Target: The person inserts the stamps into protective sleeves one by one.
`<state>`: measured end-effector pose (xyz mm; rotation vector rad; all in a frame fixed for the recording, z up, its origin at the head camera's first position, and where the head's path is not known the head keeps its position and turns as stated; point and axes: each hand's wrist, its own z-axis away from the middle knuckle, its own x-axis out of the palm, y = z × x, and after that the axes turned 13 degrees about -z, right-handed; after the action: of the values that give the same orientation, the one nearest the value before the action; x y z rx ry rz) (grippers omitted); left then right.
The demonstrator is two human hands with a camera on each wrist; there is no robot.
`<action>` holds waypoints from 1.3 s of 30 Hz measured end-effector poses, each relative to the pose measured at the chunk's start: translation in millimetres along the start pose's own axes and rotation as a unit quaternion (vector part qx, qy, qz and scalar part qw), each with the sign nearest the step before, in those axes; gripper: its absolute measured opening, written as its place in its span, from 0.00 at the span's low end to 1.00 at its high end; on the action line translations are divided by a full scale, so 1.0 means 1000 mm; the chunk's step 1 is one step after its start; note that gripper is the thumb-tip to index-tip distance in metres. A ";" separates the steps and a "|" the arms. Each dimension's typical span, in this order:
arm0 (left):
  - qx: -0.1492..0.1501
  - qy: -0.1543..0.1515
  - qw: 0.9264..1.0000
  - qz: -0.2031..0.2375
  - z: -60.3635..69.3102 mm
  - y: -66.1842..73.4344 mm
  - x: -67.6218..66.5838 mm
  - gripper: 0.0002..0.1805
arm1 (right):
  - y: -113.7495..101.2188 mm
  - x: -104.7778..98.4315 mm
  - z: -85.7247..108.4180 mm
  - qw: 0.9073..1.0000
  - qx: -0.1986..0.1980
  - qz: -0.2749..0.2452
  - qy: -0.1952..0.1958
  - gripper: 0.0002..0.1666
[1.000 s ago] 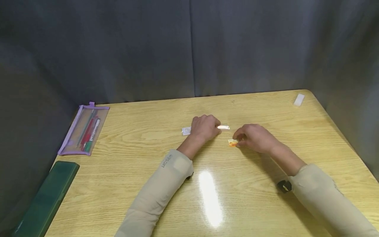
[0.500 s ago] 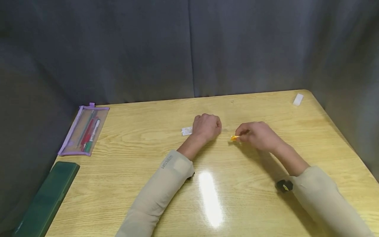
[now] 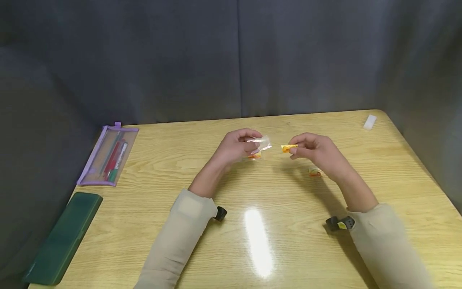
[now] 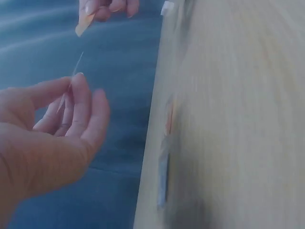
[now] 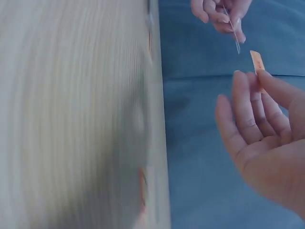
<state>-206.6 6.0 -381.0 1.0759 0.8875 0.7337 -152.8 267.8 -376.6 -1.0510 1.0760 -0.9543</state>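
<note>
My left hand (image 3: pixel 234 146), above the middle of the table, pinches a clear plastic piece (image 3: pixel 265 143) between thumb and fingers; in the left wrist view this plastic (image 4: pixel 76 67) appears thin and edge-on. Facing it, my right hand (image 3: pixel 319 154) pinches a small yellow-orange slip (image 3: pixel 286 148), seen as a flat strip (image 5: pixel 257 61) in the right wrist view. The two held pieces are apart. Below my left hand lies a small orange-and-clear piece (image 3: pixel 254 155). Another orange-marked piece (image 3: pixel 315 172) lies under my right hand. What is printed on them is too small to read.
A mesh pouch with purple edging (image 3: pixel 108 154) holds several pens at the table's left. Before it lies a dark green case (image 3: pixel 65 237). A white block (image 3: pixel 369 122) sits near the far right corner. Dark curtains (image 3: pixel 180 60) surround the table (image 3: pixel 173 249).
Both hands have risen from the table, my left turning to show the clear plastic it holds. My right hand has picked up the yellow-orange slip. Orange pieces on the table have come into view.
</note>
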 end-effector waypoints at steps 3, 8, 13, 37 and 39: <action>-0.019 -0.003 0.999 0.041 0.006 -0.005 -0.004 0.19 | 0.001 0.008 -0.005 0.996 0.000 -0.090 -0.007 0.21; -0.052 0.000 0.997 0.061 0.014 -0.014 -0.008 0.19 | 0.004 0.019 -0.012 0.989 0.013 -0.144 0.003 0.27; -0.067 0.008 0.996 0.050 0.017 -0.022 -0.010 0.18 | 0.007 0.027 -0.016 0.989 0.035 -0.145 0.016 0.22; -0.060 0.073 0.991 0.096 0.026 -0.039 -0.010 0.15 | 0.010 0.049 -0.025 0.982 0.069 -0.173 -0.010 0.14; -0.048 0.086 0.991 0.096 0.027 -0.038 -0.009 0.14 | 0.009 0.050 -0.025 0.982 0.072 -0.173 -0.007 0.15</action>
<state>-184.3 -24.8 -409.6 1.0325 0.8940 1.0318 -165.2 217.5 -399.1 -1.1420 0.8126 -1.2812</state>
